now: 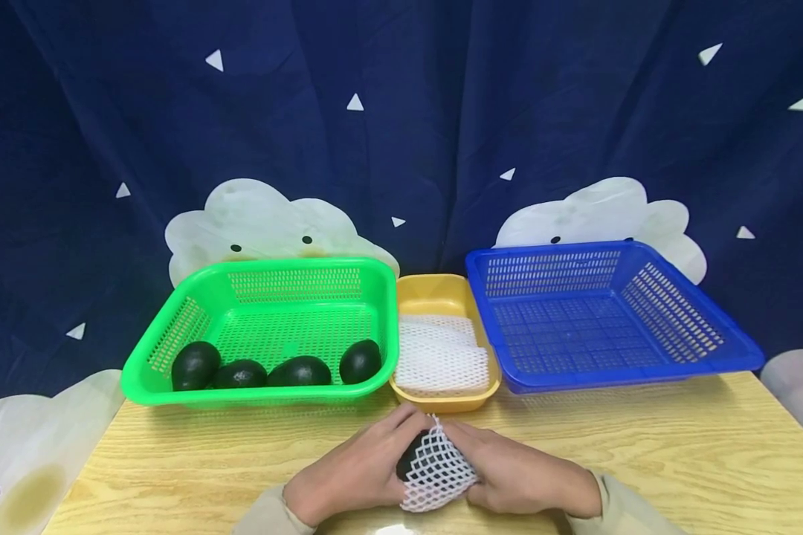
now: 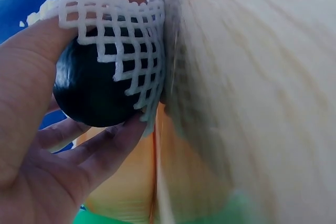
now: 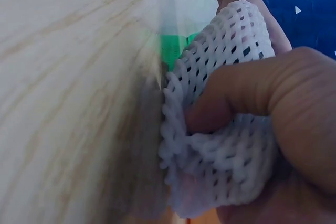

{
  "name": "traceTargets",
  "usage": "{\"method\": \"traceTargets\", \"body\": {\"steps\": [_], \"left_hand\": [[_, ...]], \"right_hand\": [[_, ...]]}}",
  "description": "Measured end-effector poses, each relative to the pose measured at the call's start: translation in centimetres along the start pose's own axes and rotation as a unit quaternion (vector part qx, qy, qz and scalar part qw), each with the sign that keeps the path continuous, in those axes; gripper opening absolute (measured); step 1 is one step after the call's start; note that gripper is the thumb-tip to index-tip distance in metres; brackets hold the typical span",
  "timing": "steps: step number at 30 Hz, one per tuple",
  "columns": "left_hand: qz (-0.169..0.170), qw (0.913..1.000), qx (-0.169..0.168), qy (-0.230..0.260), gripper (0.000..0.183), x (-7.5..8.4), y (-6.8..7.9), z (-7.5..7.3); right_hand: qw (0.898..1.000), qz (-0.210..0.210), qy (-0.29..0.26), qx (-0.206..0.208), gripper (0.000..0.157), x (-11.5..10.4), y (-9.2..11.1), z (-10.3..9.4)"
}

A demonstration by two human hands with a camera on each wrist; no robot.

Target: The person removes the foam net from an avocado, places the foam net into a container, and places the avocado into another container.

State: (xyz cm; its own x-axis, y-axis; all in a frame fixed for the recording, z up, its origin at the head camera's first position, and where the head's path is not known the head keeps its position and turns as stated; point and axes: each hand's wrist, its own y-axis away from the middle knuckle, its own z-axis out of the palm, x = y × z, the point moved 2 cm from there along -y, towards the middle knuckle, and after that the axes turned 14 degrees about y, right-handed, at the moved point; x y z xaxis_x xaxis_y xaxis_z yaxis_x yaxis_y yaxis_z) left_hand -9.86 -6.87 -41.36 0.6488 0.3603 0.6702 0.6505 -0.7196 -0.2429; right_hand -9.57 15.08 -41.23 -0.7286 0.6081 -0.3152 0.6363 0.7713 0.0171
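Note:
A dark avocado [image 1: 408,458] sits partly inside a white foam net sleeve [image 1: 439,475], just above the wooden table in front. My left hand [image 1: 358,469] holds the avocado from the left, thumb on one side and fingers on the other; its bare dark end [image 2: 86,87] shows in the left wrist view. From the right, my right hand [image 1: 525,474] grips the net. In the right wrist view its thumb [image 3: 231,95] presses into the bunched mesh, while its other fingers are mostly hidden.
Several avocados [image 1: 300,371] lie along the near side of a green basket [image 1: 261,397] at left. A yellow tray [image 1: 442,405] in the middle holds a stack of white foam nets [image 1: 438,353]. At right stands a blue basket [image 1: 562,334]. A dark blue curtain [image 1: 415,148] hangs behind.

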Motion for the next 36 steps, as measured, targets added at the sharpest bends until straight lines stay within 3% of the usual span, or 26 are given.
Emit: {"method": "traceTargets", "body": {"steps": [13, 25, 32, 36], "left_hand": [[-0.029, 0.999, -0.035, -0.002, 0.078, -0.05, 0.27, -0.37], [-0.025, 0.999, -0.038, -0.004, 0.071, -0.15, 0.29, -0.55], [-0.031, 0.9982, -0.044, 0.024, 0.063, -0.15, 0.25, -0.67], [-0.028, 0.998, -0.048, 0.03, 0.06, -0.2, 0.25, -0.75]], "right_hand": [[0.998, -0.02, 0.05, 0.019, 0.077, 0.03, 0.13, -0.07], [0.998, -0.031, 0.046, 0.017, 0.081, 0.13, 0.08, -0.16], [0.998, -0.036, 0.049, 0.022, 0.091, 0.2, 0.15, -0.37], [0.999, -0.027, 0.045, 0.008, 0.089, 0.3, 0.33, -0.57]]}}
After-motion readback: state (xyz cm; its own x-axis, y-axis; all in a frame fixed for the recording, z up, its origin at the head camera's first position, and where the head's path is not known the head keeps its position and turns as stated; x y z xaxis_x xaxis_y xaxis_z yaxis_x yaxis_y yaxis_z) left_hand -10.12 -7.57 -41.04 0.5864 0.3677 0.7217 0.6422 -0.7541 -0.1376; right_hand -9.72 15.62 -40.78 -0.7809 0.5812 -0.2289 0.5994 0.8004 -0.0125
